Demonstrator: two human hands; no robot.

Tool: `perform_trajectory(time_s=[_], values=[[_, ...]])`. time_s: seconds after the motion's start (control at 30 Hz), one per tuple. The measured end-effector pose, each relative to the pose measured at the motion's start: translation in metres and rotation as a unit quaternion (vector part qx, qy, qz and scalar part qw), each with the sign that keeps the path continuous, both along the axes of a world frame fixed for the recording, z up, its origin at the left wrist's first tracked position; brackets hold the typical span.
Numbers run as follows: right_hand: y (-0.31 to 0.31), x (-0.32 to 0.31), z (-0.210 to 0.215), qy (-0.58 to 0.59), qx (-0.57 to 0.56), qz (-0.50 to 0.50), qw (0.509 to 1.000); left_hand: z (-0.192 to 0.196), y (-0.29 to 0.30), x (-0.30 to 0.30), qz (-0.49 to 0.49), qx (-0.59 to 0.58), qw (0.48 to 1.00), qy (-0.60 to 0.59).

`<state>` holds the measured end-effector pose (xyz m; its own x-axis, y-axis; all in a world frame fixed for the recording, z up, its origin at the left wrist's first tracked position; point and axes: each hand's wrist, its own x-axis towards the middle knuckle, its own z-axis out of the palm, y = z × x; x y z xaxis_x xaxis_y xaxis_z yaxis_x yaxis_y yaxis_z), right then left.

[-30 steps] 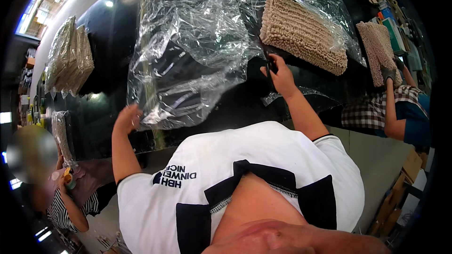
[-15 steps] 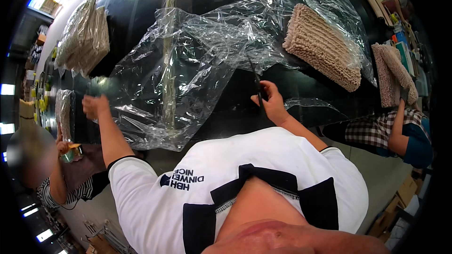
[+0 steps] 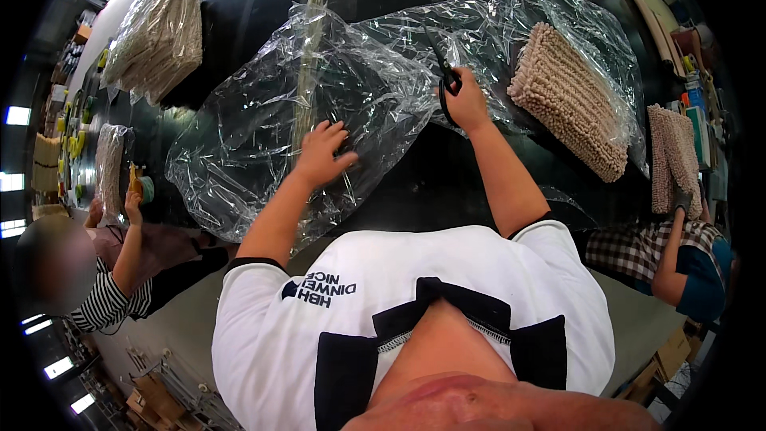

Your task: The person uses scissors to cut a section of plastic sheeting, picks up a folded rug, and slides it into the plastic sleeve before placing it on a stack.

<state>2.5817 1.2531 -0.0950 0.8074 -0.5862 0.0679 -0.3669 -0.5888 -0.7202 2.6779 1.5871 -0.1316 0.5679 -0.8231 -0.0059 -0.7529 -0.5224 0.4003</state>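
**Two hands on the clear film, mat not yet bagged**

Two bare hands work at the near edge of the black table (image 3: 415,183). The left hand (image 3: 323,152) lies flat and open, fingers spread, pressing down on a large crumpled clear plastic bag (image 3: 263,128) spread over the tabletop. The right hand (image 3: 465,100) is closed around the dark handles of a pair of black scissors (image 3: 444,72), whose blades point away into a second sheet of clear plastic film (image 3: 495,40).

Just right of that hand, a beige looped rectangular mat (image 3: 570,108) lies on the film, seemingly uncovered on top. Judging by this, packing is at an early stage: the bag is held flat and empty, and the mat is outside it.

Farther off, wrapped beige mats (image 3: 155,32) sit stacked at the far left, apparently finished.
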Motion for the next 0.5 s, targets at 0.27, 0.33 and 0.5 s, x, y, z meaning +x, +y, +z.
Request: perform_trajectory(time_s=[0.27, 0.33, 0.5], values=[[0.045, -0.082, 0.002, -0.057, 0.127, -0.061, 0.988, 0.061, -0.078, 0.232, 0.137, -0.283, 0.937, -0.154], [0.061, -0.102, -0.003, -0.090, 0.166, -0.077, 0.979, 0.045, -0.118, 0.273, 0.135, -0.238, 0.961, 0.031], [0.092, -0.150, -0.009, -0.184, 0.235, -0.142, 0.944, 0.077, -0.185, 0.247, -0.017, 0.119, 0.935, 0.333]])
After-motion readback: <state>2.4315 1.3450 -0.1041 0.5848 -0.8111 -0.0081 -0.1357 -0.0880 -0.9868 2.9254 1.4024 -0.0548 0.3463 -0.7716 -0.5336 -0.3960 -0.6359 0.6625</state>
